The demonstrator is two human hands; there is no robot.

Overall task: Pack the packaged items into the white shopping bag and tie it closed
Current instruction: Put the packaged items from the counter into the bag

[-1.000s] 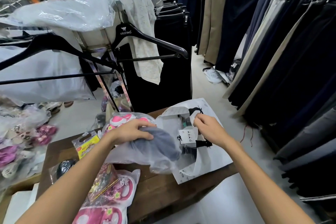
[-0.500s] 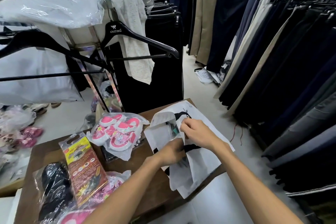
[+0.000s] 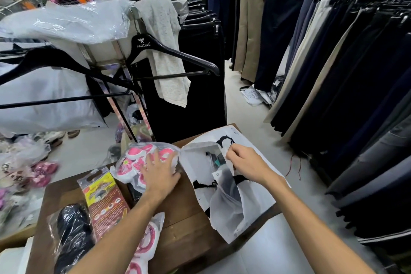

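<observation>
Pink sandals in their clear packet [image 3: 142, 160] lie under my flat, spread left hand [image 3: 159, 179], just left of the white shopping bag [image 3: 255, 202]. My right hand [image 3: 246, 165] pinches the bag's mouth up, so I judge the packet goes rightward in.

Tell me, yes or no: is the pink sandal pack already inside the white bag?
No. The sandal pack lies on the table left of the bag, under the left hand.

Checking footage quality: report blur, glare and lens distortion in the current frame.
Head view: wide-angle bending bows the trouser racks toward the edges; glare streaks the clear plastic cover; left hand slightly motion-soft; right hand and white bag sharp; lighting even, shadows soft.
</observation>
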